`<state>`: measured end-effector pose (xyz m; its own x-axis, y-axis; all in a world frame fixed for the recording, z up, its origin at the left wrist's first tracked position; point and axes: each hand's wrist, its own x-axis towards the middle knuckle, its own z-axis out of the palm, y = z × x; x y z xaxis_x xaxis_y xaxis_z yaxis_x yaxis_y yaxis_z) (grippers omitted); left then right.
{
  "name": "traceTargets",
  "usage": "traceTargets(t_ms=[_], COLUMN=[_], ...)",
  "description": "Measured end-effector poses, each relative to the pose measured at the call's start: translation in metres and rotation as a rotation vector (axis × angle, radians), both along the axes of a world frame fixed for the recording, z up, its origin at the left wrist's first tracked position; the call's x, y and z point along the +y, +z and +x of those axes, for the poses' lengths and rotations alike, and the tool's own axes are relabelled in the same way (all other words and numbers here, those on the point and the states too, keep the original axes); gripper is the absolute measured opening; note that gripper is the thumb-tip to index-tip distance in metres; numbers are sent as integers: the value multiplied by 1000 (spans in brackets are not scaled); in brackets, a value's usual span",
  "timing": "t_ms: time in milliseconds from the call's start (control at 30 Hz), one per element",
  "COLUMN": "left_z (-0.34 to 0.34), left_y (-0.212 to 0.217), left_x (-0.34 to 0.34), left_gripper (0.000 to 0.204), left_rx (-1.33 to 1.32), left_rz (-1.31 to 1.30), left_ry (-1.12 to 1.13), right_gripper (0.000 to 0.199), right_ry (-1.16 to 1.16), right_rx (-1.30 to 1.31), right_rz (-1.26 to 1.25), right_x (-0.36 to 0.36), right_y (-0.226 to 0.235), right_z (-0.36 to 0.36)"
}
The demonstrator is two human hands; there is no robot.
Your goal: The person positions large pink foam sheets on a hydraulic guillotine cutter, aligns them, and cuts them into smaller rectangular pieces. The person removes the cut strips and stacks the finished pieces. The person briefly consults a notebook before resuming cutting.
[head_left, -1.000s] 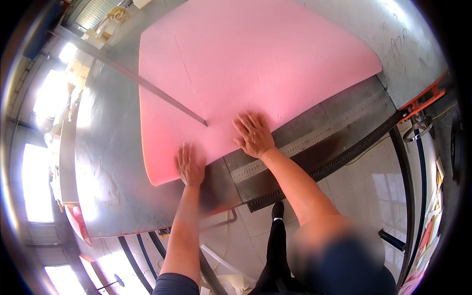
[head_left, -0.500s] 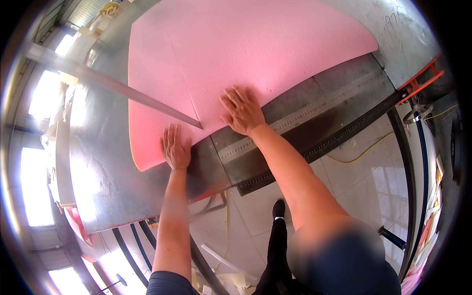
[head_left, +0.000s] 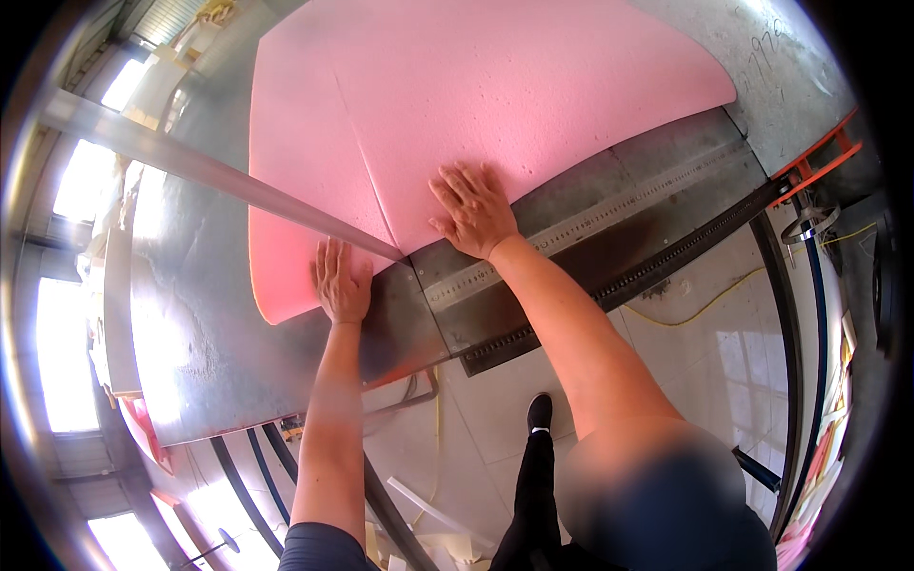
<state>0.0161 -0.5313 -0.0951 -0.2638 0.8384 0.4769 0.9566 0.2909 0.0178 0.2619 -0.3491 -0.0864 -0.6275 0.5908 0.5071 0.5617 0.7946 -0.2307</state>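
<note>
A large pink foam sheet [head_left: 533,86] with a curved near edge lies on the grey metal table. Both my hands rest palm down on its near part, fingers outstretched, gripping nothing. My left hand [head_left: 340,285] sits at the near edge by the left corner. Farther right, my right hand [head_left: 474,211] has its fingers spread on the foam and its heel near the edge. Between them, a long grey metal bar [head_left: 286,207] slants down from the upper left to the foam's near edge. A thin dark slit [head_left: 367,176] runs through the foam toward the bar's lower end.
The metal table [head_left: 219,381] has a ruler strip [head_left: 590,219] and a dark toothed rail [head_left: 666,252] along its right side. An orange bracket [head_left: 824,162] sticks out at the right. Below, a yellow cable [head_left: 700,309] lies on the tiled floor among table legs.
The bar's lower end now meets the foam at its near edge, slightly closer to the table seam. Both hands stay pressed on the sheet in nearly the same places.
</note>
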Motion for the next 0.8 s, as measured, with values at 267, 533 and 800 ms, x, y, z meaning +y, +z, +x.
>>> traceTargets(t_ms=[267, 533, 800], left_z=[16, 21, 19], left_y=[-8, 1, -20], left_x=[-17, -11, 2], left_gripper=[60, 64, 70], left_rx=[-36, -60, -101], left_rz=[-45, -34, 7], left_ry=[-2, -14, -52], right_gripper=[61, 65, 69], right_ry=[9, 19, 32], right_rx=[-34, -62, -32], right_rz=[-66, -64, -81], right_x=[-17, -14, -5], right_y=[-8, -7, -20], right_z=[14, 18, 25])
